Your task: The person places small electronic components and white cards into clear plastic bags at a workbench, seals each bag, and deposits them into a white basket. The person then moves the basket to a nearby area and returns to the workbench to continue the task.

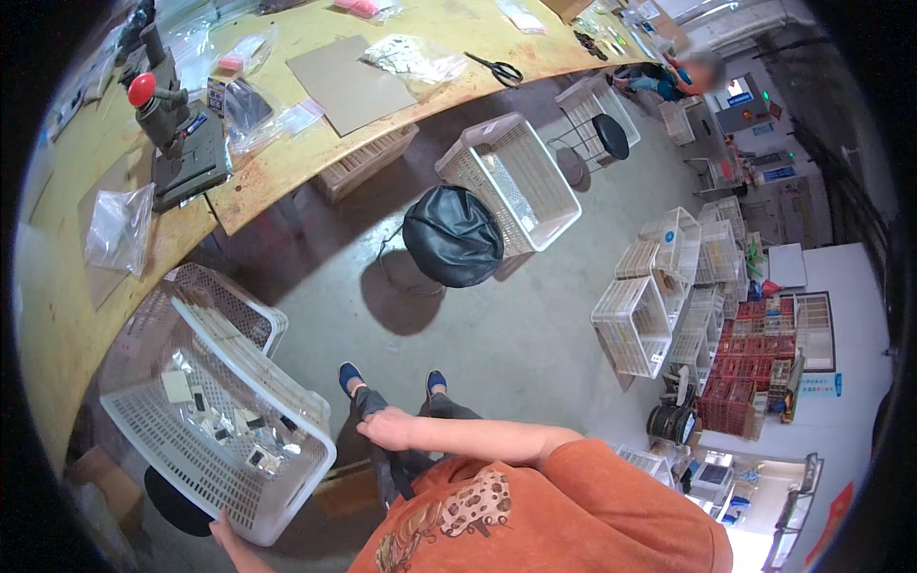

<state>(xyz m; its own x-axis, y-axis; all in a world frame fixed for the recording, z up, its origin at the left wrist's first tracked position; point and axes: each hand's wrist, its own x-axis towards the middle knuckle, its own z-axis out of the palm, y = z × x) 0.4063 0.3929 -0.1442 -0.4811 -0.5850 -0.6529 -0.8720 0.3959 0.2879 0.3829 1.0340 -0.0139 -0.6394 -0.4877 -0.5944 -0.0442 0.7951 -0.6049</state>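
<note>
A large white perforated plastic crate (224,368) stands at the lower left, tilted in view, with several small plastic-bagged items (239,420) lying in it. My left hand (223,531) is at its near lower corner, with the fingers closed on the edge and partly hidden. Beneath that corner a round black stool seat (177,501) peeks out. My right hand (385,429) rests in front of my thigh, above my dark trousers. Its fingers are curled in, and nothing shows in them.
A long wooden workbench (258,191) runs along the left and top, bearing a hand press with a red knob (141,91), cardboard (349,84), scissors (499,70) and plastic bags. A black stool (453,236) and white crate (516,181) stand ahead. Stacked crates (635,325) line the right; a person (669,81) sits far off.
</note>
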